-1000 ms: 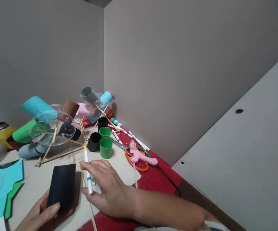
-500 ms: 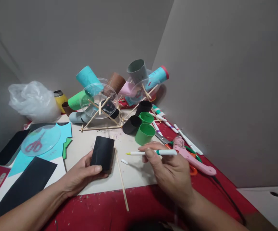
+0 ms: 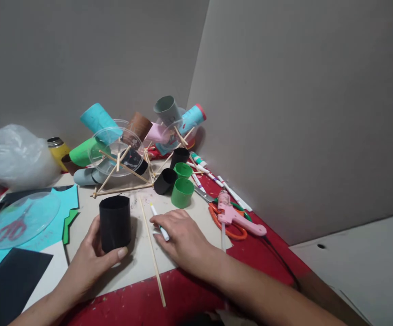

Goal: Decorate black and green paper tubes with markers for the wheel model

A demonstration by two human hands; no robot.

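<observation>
A black paper tube (image 3: 115, 222) stands upright in my left hand (image 3: 96, 256), its open rim up and my thumb across the lower front. My right hand (image 3: 183, 235) is low over the pale board, its thumb and forefinger closed about a white marker (image 3: 163, 232) with a green band. The marker's yellow tip points away from me, uncapped. Between my hands lies a thin wooden stick (image 3: 153, 253). Beyond them are green paper tubes (image 3: 182, 193) and black paper tubes (image 3: 165, 182). The small white cap cannot be made out.
Behind stands a stick frame (image 3: 125, 189) with clear discs and coloured tubes. To the right lie a pink glue gun (image 3: 235, 215), orange-handled scissors (image 3: 239, 234) and several markers (image 3: 233, 192). At left are cut paper (image 3: 16, 280), a clear lid (image 3: 43, 222) and a plastic bag (image 3: 13, 158).
My right hand has lowered to the board, and the marker has turned from pointing left to pointing away. The black tube is tipped more upright. The view has swung right.
</observation>
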